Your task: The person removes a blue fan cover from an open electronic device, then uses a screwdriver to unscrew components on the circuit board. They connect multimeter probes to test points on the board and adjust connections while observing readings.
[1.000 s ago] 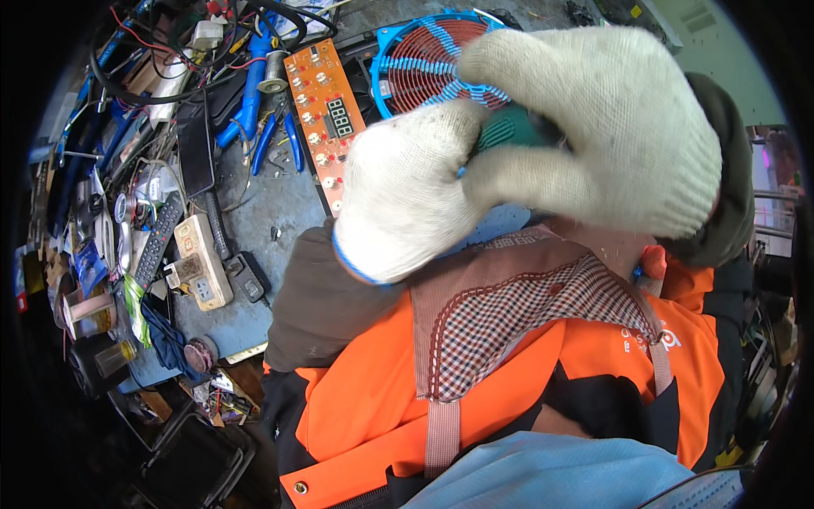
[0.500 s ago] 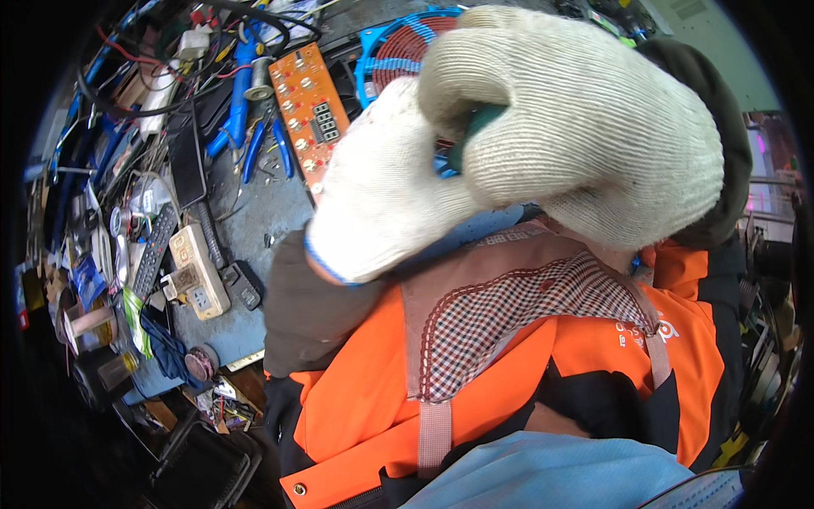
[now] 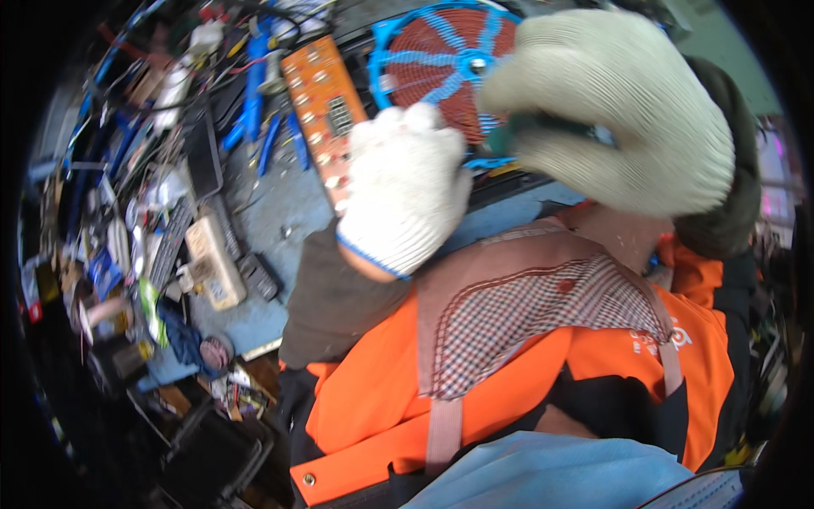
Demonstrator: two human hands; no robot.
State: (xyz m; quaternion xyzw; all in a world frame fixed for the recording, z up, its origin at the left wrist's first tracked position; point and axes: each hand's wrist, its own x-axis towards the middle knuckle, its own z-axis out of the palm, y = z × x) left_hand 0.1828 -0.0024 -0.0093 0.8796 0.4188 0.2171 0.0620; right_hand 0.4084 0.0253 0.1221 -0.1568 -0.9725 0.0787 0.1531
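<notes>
My left hand [image 3: 405, 191], in a white knit glove with a blue cuff edge, is held with curled fingers over the lower left edge of the induction coil [image 3: 437, 81]. That coil has reddish-brown windings on a round blue frame. Whatever the left fingers may hold is hidden. Further right, my gloved right hand [image 3: 627, 110] is closed round a dark green handle [image 3: 543, 129], partly showing between thumb and fingers; its tip cannot be made out. An orange circuit board [image 3: 318, 89] with a digit display and several round buttons lies just left of the left hand.
Blue-handled pliers [image 3: 270, 144] and a solder spool [image 3: 273, 72] lie left of the board. A white power strip [image 3: 214, 263] and a black adapter [image 3: 259, 276] sit nearer me. Loose tools, cables and parts crowd the left side of the blue bench top [image 3: 292, 204].
My hands, close together before, are now apart. The left fingers have drawn back and curled, and more of the coil shows between the hands. The right hand still grips the green handle.
</notes>
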